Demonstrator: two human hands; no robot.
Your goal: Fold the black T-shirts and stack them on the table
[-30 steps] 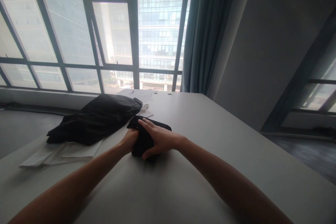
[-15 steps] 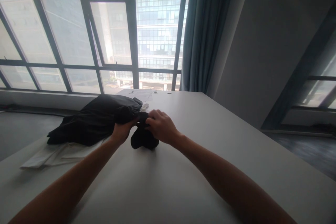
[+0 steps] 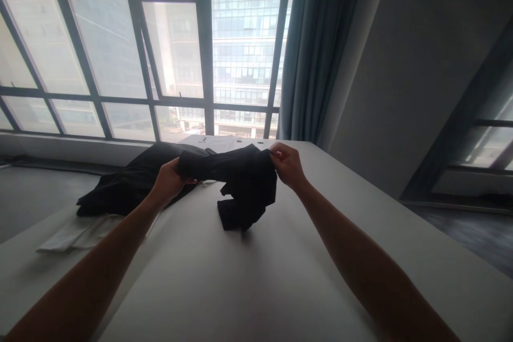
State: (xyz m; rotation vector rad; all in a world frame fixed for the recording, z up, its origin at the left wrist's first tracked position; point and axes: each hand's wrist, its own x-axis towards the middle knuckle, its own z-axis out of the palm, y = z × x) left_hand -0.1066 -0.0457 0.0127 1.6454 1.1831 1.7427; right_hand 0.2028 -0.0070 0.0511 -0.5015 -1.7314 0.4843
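Two edges of a soft black cloth (image 3: 248, 179) are in our grip: our left hand (image 3: 167, 179) clasps one, our right hand (image 3: 289, 164) pinches the other. We hold it, drooping, over the smooth white tabletop (image 3: 224, 283), a rumpled black fabric heap (image 3: 124, 179) leftward.

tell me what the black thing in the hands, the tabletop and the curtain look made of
Black thing: matt, flexible fabric, judging by its sag and creases; the fibre can't be told.
Tabletop: smooth and pale, possibly laminate, since no grain shows.
Curtain: probably dull blue-grey cloth, as it hangs in soft vertical folds.
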